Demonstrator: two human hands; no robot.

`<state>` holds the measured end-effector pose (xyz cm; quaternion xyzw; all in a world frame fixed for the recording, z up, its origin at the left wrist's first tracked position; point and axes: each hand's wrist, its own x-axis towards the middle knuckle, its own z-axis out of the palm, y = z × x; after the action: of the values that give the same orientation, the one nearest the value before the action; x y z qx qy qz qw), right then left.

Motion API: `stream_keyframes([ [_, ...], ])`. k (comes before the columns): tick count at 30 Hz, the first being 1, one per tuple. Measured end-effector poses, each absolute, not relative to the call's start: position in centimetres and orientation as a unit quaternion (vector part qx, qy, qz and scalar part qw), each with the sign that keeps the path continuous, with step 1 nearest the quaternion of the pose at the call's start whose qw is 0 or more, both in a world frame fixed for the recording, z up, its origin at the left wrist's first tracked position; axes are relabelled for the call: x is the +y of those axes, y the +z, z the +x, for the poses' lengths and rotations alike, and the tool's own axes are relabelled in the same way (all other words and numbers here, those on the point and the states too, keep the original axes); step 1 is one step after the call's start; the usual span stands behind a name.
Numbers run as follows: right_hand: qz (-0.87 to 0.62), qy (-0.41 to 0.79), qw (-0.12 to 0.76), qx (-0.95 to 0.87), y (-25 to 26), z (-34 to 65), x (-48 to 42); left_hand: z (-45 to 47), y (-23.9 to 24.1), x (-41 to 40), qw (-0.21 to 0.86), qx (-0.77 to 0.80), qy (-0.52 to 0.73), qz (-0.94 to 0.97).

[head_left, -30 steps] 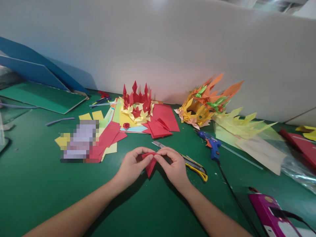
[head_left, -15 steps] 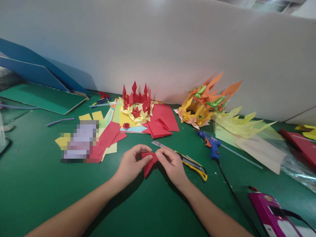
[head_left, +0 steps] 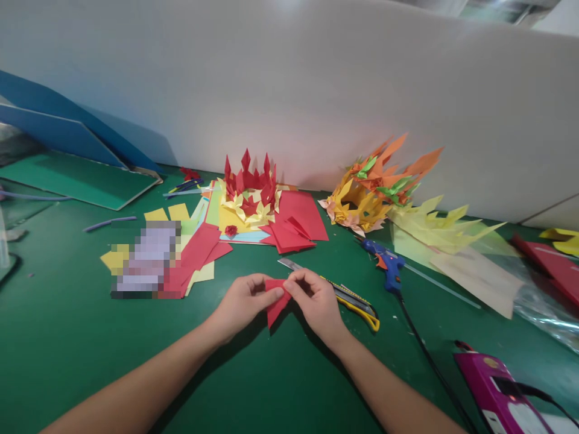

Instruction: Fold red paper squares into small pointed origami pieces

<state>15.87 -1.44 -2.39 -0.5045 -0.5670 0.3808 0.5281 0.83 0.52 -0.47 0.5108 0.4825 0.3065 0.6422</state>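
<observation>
My left hand (head_left: 242, 304) and right hand (head_left: 316, 301) both pinch the folded red paper (head_left: 275, 299) just above the green counter (head_left: 67, 337). Each grip is pressed together on its top edge. A yellow utility knife (head_left: 350, 298) lies just beside my right hand.

A pixelated patch (head_left: 147, 260) at centre left blurs whatever lies there. The left hand (head_left: 242, 302) and right hand (head_left: 317, 302) cover the top of the folded red paper (head_left: 275, 306) — the purple device (head_left: 491, 383) at lower right runs off the bottom edge.

Green table (head_left: 67, 349): red-and-yellow paper crown (head_left: 249, 191) far centre; orange paper wreath (head_left: 373, 190) to its right; blue glue gun (head_left: 389, 265) and yellow utility knife (head_left: 356, 302) nearer; magenta device (head_left: 493, 386) near right.
</observation>
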Motion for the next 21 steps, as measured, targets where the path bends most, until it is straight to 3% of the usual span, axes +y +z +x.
stream_keyframes([
  [5, -0.469, 0.459, 0.528, -0.539, -2.64, 15.66, -1.28, 0.89, -0.12, 0.39, 0.659, 0.479, 0.344, 0.467],
  [16, -0.494, 0.428, 0.504, -0.565, -2.81, 16.00, -1.56, 0.70, -0.10, 0.57, 0.676, 0.474, 0.337, 0.453],
  [21, -0.450, 0.452, 0.553, -0.536, -3.05, 15.83, -1.43, 0.78, 0.06, 0.80, 0.711, 0.443, 0.403, 0.369],
])
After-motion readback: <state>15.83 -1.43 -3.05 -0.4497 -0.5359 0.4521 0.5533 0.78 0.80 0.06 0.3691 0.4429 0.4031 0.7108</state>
